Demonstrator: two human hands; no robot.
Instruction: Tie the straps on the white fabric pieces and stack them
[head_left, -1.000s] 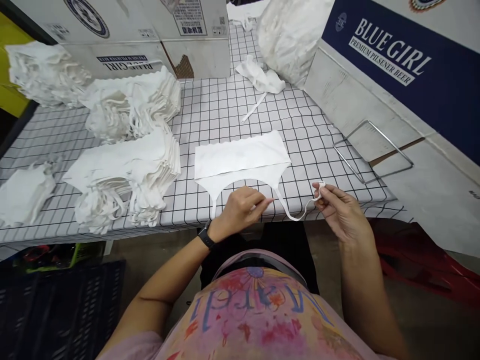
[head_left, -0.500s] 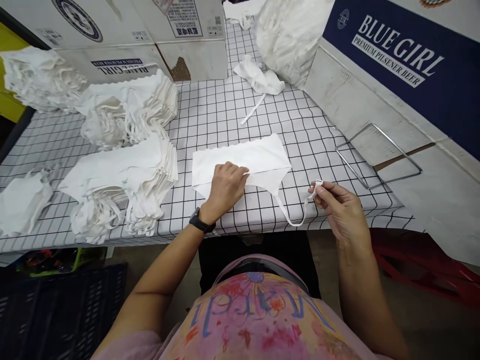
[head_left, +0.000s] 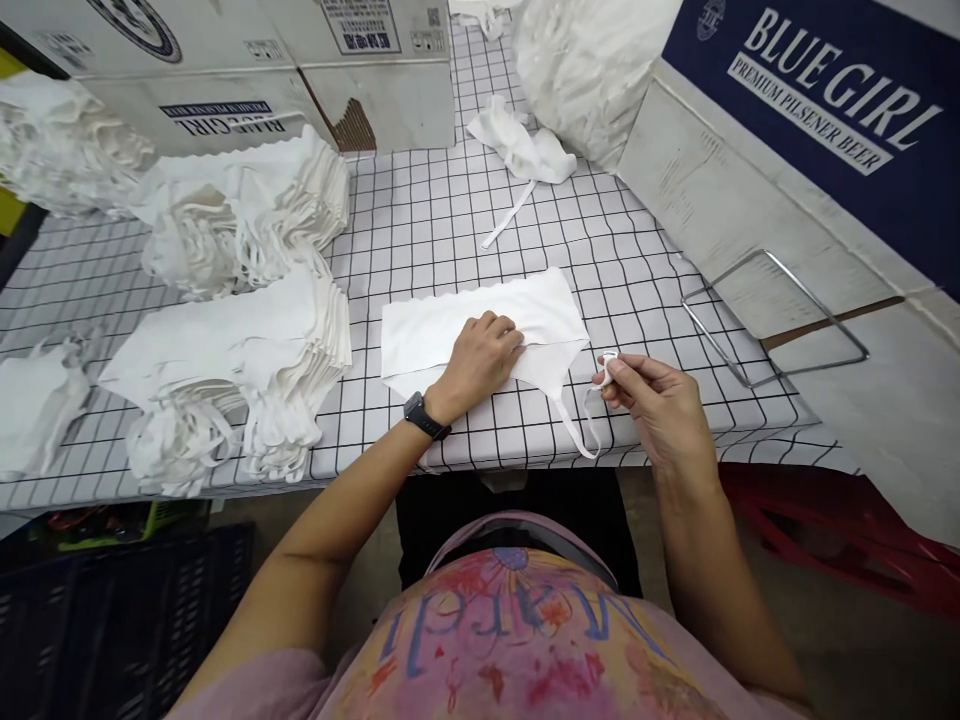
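A white camisole top (head_left: 450, 318) lies folded on the checked tablecloth in front of me, its scalloped edge facing away. My left hand (head_left: 484, 362) is on its middle, fingers curled together over the cloth near the fold line; the fingertips are partly hidden. To the right, my right hand (head_left: 652, 400) pinches the bunched end of a thin shoulder strap (head_left: 609, 368) between thumb and fingers, just above the table. The strap sags in a loop from the top's right corner to those fingers.
Stacks of similar white tops (head_left: 225, 330) stand at the left. A crumpled white piece (head_left: 517, 145) lies farther back beside a stuffed plastic bag (head_left: 592, 70). Cardboard boxes (head_left: 397, 90) stand behind and at right. A bent metal wire frame (head_left: 776, 320) leans near the right box.
My left hand has slid right along the top's fold. My right hand has come left with the strap end, closer to the top, and the strap loop is narrower.
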